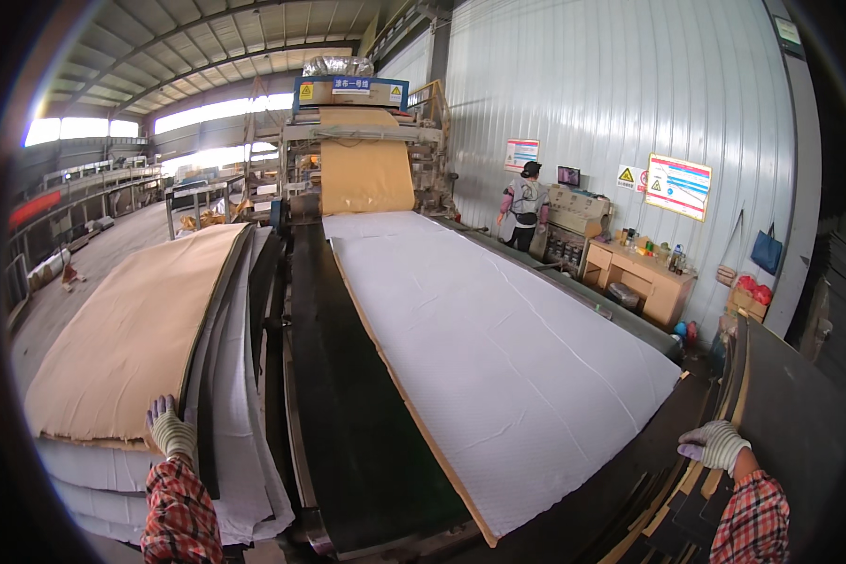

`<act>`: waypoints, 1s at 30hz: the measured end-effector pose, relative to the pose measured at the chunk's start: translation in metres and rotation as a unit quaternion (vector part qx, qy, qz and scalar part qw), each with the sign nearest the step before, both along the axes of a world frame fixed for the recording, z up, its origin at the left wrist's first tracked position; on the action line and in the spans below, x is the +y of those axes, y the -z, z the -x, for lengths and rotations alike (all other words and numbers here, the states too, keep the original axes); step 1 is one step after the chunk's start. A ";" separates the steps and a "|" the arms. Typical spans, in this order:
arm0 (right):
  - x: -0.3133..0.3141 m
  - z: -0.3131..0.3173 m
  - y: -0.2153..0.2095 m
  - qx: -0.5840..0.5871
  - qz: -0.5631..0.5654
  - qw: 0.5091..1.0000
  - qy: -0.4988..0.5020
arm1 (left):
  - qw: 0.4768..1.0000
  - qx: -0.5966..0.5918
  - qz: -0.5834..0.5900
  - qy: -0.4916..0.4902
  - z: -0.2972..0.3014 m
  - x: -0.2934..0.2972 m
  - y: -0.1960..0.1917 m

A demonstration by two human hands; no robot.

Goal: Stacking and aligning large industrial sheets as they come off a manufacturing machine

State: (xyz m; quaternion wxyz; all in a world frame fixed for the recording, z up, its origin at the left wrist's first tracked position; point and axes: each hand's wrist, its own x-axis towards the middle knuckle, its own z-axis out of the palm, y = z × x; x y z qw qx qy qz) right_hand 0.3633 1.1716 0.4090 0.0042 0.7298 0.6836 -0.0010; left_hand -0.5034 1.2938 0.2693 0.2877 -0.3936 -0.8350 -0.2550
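Observation:
My left hand (171, 430), in a striped glove with purple fingertips, lies with fingers stretched out on the near right corner of a brown sheet (141, 324). That sheet tops a stack of large sheets, with white layers (230, 395) showing beneath it. At the right, my right hand (716, 445), gloved alike, is over the edges of dark boards (799, 404); its fingers point left and look slightly apart, with nothing seen between them. Between my hands a long white quilted sheet (498, 357) with a brown edge lies creased on a dark conveyor belt (366, 423).
Brown material (366, 174) hangs from a large machine (348, 99) at the far end of the belt. Another person (526, 207) stands beside a control console (578, 211) along the right wall. A wooden desk (639, 273) holds small items. A blue bag (767, 249) hangs farther right.

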 end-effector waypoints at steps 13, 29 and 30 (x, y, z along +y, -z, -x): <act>-0.001 0.005 -0.004 -0.020 0.011 1.000 0.003 | 1.000 0.000 0.012 -0.001 -0.003 0.000 -0.003; -0.001 0.007 -0.006 -0.013 0.017 1.000 0.010 | 1.000 0.006 0.016 -0.004 0.000 0.001 0.001; -0.001 0.008 -0.007 -0.014 0.019 1.000 0.012 | 1.000 0.011 0.015 -0.005 0.001 0.001 0.002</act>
